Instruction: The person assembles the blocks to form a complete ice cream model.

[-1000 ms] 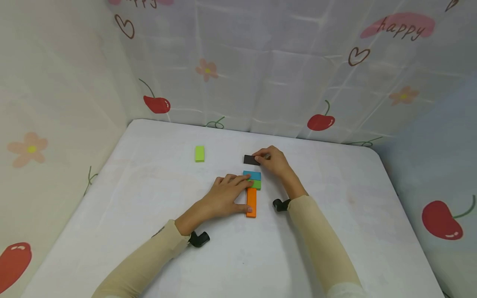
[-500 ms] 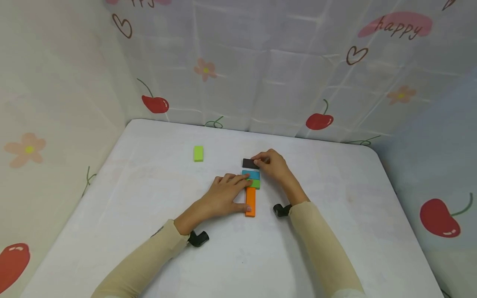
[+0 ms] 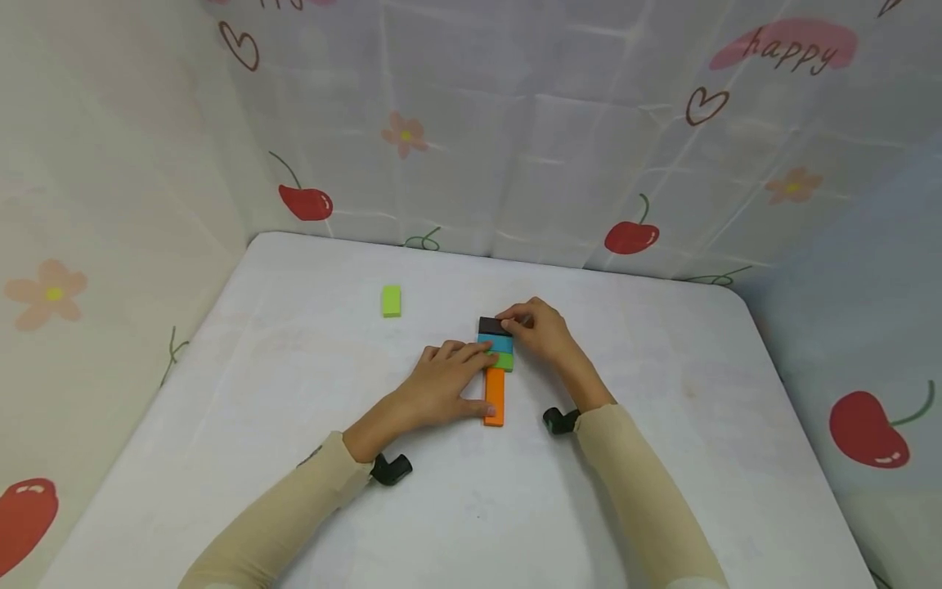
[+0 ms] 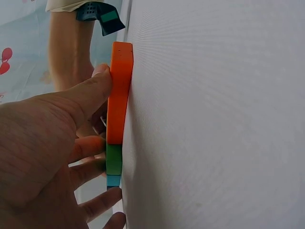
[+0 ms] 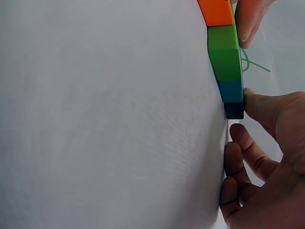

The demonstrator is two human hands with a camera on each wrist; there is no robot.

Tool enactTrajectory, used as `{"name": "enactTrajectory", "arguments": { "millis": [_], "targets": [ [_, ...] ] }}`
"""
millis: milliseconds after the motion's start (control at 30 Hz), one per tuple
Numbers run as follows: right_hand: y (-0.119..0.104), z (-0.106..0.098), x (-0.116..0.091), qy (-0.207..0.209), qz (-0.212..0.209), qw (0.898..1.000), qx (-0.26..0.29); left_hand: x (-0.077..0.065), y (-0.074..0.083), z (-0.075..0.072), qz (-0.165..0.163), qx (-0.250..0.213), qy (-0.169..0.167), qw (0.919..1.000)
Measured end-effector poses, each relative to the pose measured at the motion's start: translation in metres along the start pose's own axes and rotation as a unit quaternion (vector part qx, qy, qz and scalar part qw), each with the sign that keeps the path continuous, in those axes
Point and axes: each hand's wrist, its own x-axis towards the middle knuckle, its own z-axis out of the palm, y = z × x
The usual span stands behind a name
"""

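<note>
In the head view, a black block [image 3: 488, 325], a blue block [image 3: 502, 342] and a green block [image 3: 504, 362] lie crosswise, touching in a row. An orange block [image 3: 495, 389] runs lengthwise from the green one toward the person. The left hand [image 3: 437, 394] rests over the row with spread fingers, its thumb on the orange block and fingertips on the blue and green ones. At the far end, the right hand [image 3: 540, 330] pinches the black block by its right part. In the right wrist view, the thumb [image 5: 259, 107] touches that dark block's upper face.
A lime-green block [image 3: 392, 301] lies apart at the back left of the white table [image 3: 309, 352]. Patterned curtains [image 3: 500, 155] rise behind the table and at both sides. Black devices [image 3: 392, 469] are worn at both wrists.
The right hand has drawn the black block toward the person, closing the gap until it meets the blue block. The left hand has stayed in place on the row.
</note>
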Motion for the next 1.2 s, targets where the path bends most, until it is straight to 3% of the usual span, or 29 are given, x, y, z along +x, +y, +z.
{"name": "enactTrajectory", "arguments": {
  "millis": [267,667,933,1200],
  "targets": [
    [-0.001,0.002,-0.003,0.005,-0.009,1.000,-0.011,0.000,-0.002,-0.001,-0.001,-0.004,-0.001,1.0000],
    [-0.007,0.001,-0.024,0.027,-0.082,0.993,-0.084,0.000,-0.003,0.004,0.002,-0.002,0.006,1.0000],
    [-0.001,-0.005,-0.056,-0.010,-0.142,0.987,-0.069,0.000,-0.004,0.004,0.003,-0.005,0.004,1.0000],
    [-0.003,-0.004,-0.073,-0.041,-0.157,0.984,-0.074,0.001,-0.002,0.003,-0.003,-0.008,0.003,1.0000]
  ]
}}
